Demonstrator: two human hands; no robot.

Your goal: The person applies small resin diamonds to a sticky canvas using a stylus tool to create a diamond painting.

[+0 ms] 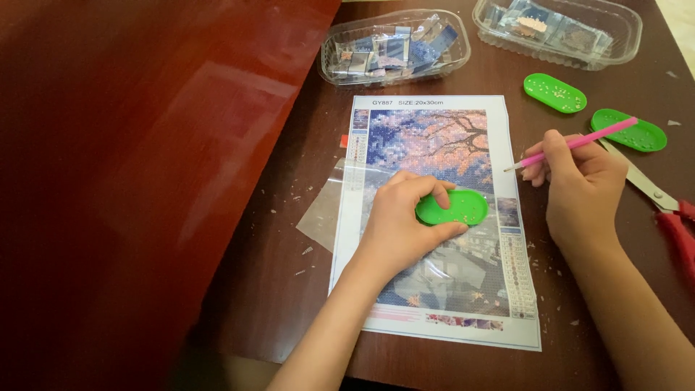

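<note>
Green tray point(455, 208) sat on the canvas point(434, 217), clenched in left hand point(402, 224); right hand point(583, 185) gripped a pink pen point(572, 144). Upper canvas looked filled, lower part still under film.

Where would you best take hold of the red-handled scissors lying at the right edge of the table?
By the red handles, coming from the right. The scissors lie flat with blades pointing up-left toward a green tray, so the handles are the blunt end, clear of the right hand holding the pink pen.
</note>
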